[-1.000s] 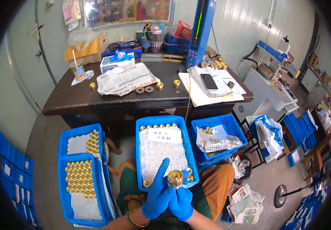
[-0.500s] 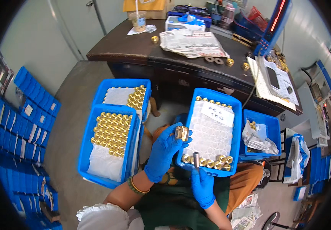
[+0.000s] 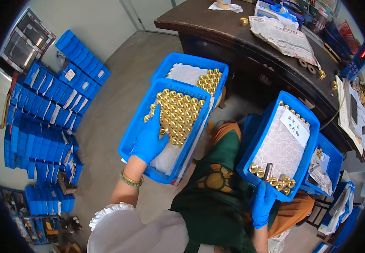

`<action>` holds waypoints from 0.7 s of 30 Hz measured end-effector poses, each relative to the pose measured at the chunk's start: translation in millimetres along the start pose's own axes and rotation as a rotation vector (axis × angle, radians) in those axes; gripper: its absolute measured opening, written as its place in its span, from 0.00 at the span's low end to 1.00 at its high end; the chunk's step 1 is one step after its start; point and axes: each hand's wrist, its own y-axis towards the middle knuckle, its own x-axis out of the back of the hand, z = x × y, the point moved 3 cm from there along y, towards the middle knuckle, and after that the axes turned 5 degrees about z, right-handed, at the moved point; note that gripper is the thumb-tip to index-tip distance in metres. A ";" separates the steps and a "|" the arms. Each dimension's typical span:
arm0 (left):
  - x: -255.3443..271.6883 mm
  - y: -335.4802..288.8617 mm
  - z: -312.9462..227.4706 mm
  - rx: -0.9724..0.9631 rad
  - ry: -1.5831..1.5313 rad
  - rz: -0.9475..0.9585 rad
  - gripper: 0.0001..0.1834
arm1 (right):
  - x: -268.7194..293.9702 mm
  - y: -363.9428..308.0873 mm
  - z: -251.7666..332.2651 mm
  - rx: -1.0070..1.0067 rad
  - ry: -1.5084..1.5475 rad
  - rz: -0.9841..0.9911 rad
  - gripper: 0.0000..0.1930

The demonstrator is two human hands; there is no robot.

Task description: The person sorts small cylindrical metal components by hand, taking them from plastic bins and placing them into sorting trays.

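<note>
My left hand (image 3: 150,140), in a blue glove, is over the near left blue bin (image 3: 128,139). Its thumb and fingers close around a brass fitting (image 3: 164,130), partly covered by the glove. Rows of round brass fittings (image 3: 178,107) stand beside it on white sheeting (image 3: 165,158). My right hand (image 3: 263,201), also gloved in blue, grips a grey metal plug gauge (image 3: 268,170), upright at the near edge of the right blue bin (image 3: 242,162). Brass fittings (image 3: 282,184) lie next to the gauge, and a handwritten paper slip (image 3: 294,127) rests on that bin's white sheet.
Behind the near left bin is another blue bin (image 3: 159,69) of fittings. A dark desk (image 3: 216,19) carries newspaper (image 3: 281,37) and loose parts. Stacked blue bins (image 3: 47,105) line the left wall. At the right, another blue bin (image 3: 336,157) holds crumpled paper.
My left hand has gone from beside the right bin, where it held a brass fitting up, to the left bin's fittings. The view has swung left. My right hand still holds the gauge.
</note>
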 end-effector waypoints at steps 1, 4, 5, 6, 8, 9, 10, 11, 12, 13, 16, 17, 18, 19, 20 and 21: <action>-3.9 0.7 14.9 0.122 0.102 0.119 0.45 | -0.3 0.3 -2.4 -0.026 0.005 0.017 0.09; -28.3 -5.1 46.4 0.212 0.318 0.198 0.44 | -3.4 1.1 1.5 -0.024 0.008 0.038 0.09; -36.7 -5.3 56.7 0.182 0.239 0.145 0.44 | -3.7 0.6 3.0 -0.025 0.009 0.040 0.09; -41.4 -6.7 67.7 0.184 0.241 0.143 0.44 | -4.0 -0.2 4.9 -0.012 0.051 0.034 0.09; -37.1 -1.7 64.8 0.136 0.325 -0.033 0.43 | -1.4 -2.0 5.6 -0.001 0.089 0.018 0.09; -36.0 -0.3 62.6 0.134 0.325 -0.033 0.43 | 0.0 -3.1 4.9 -0.024 0.128 0.027 0.09; -32.1 0.9 58.4 0.205 0.287 0.033 0.43 | 1.1 -4.4 4.5 -0.047 0.169 0.035 0.09; -31.0 1.2 56.3 0.275 0.249 0.100 0.43 | 2.1 -5.4 5.2 -0.046 0.172 0.031 0.09; -38.1 1.4 63.0 0.270 0.252 0.100 0.43 | 3.4 -6.4 5.9 -0.055 0.166 0.017 0.08; -47.7 -0.3 76.8 0.264 0.202 0.103 0.43 | 5.3 -8.7 8.1 -0.060 0.161 0.003 0.08; -50.5 1.9 73.9 0.227 0.128 0.099 0.41 | 16.9 -12.8 0.3 -0.012 0.101 -0.070 0.07; -48.6 6.0 64.4 0.222 0.106 0.082 0.39 | 20.5 -15.0 6.6 0.003 -0.020 -0.067 0.07; -43.2 10.8 43.1 0.180 0.095 0.098 0.39 | 22.0 -14.1 7.5 0.108 -0.104 -0.088 0.07; -34.1 12.8 12.9 0.086 0.016 0.065 0.36 | 22.1 -13.9 10.6 0.140 -0.125 -0.044 0.07; -28.6 16.5 -18.0 -0.010 -0.069 0.037 0.33 | 21.6 -13.0 15.3 0.169 -0.149 -0.005 0.07; -28.2 19.8 -57.0 -0.229 -0.084 0.012 0.29 | 17.9 -14.4 17.5 0.159 -0.150 0.022 0.07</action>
